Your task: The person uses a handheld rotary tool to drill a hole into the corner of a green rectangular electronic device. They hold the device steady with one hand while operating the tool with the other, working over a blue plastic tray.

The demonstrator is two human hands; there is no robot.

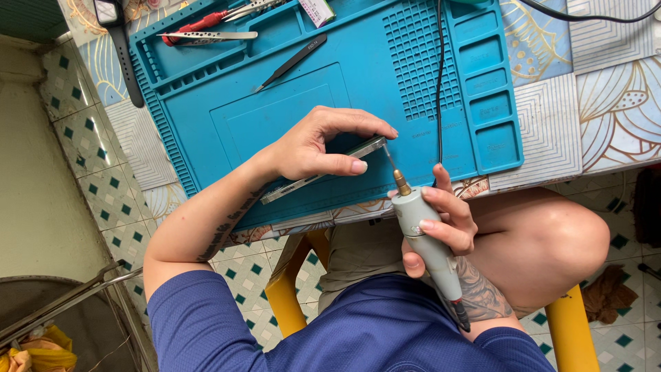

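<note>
Head view: left hand (310, 148) grip pinches phone frame (323, 172); right hand (441, 220) clasps rotary tool (423, 231).

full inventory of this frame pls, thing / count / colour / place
work mat: 1, blue, on the table, with moulded compartments along its right side
phone: 1, silver edge showing, held on edge at the mat's near side
rotary tool: 1, grey body with brass collet, tip at the phone's upper corner
tweezers: 1, black, on the mat's upper part
metal tools: a few, silver, top tray of the mat
screwdriver: 1, red handle, top tray
cable: 1, black, running down across the mat
stool: 1, yellow, under the person
left hand: 1, gripping the phone
right hand: 1, holding the rotary tool
</note>
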